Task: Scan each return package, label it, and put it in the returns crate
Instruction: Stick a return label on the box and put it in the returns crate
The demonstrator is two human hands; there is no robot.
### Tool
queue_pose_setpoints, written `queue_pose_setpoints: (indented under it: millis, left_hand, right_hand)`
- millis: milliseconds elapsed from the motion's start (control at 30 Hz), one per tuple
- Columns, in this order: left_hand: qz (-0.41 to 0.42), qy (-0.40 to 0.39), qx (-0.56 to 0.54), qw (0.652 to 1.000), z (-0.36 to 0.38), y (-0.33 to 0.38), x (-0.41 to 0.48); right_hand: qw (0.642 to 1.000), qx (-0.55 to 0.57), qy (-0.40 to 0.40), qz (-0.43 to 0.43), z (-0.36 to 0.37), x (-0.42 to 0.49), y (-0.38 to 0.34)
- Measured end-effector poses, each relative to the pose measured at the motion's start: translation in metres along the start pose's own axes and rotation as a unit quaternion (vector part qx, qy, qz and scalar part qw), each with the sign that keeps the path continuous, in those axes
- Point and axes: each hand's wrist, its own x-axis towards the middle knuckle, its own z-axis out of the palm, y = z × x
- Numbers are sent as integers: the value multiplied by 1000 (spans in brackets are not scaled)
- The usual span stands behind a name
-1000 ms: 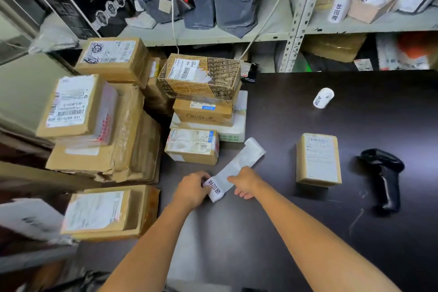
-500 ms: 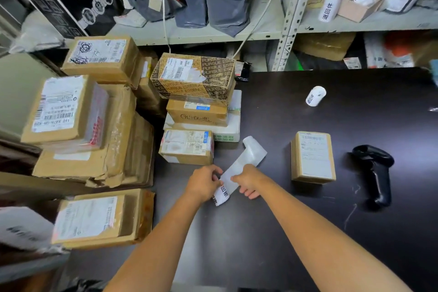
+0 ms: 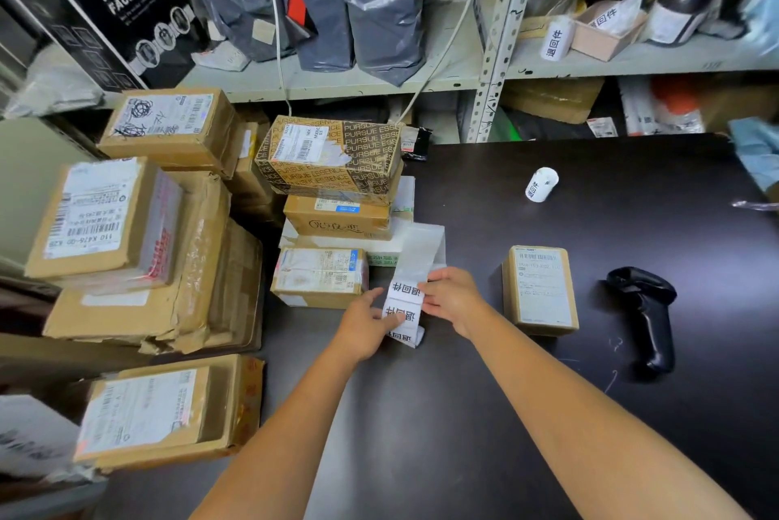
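While left hand (image 3: 371, 325) and right hand (image 3: 453, 300) pinched the printed label strip (image 3: 406, 296) between them, it sagged limp (judged thin, light, tear-prone: peel from a corner). Small cardboard package (image 3: 541, 289) sat near, right of the right hand.

Over the dark desk (image 3: 632, 203), the left hand (image 3: 366, 329) and right hand (image 3: 454, 297) pinch a white label strip (image 3: 404, 296) printed with black characters. A small brown package (image 3: 541, 291) lies just right of the hands, with a black scanner (image 3: 645, 317) beyond it and a label roll (image 3: 542, 183) farther back. Stacked parcels (image 3: 126, 224) crowd the left side.
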Motion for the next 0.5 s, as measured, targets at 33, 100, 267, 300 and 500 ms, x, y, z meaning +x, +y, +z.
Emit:
queue_pose_setpoints:
  millis: [33,100,267,300,500]
  left_hand:
    - [1,-1,-2,1000,3,2,-2]
    - [9,12,-8,1000,6,6,-4]
    - [23,21,16,999,6,12,-4]
    - [27,18,20,999,6,14,-4]
    - [53,7,19,998,6,20,-10]
  right_hand:
    - [1000,-13,5,-11,-2,1,-2]
    - [996,-82,7,-45,-5,3,-4]
    - [852,-454,13,-261,-16,0,-4]
    - [838,-470,-4,-277,-15,-2,-6]
    - [830,-483,-76,-267,-3,-16,-15]
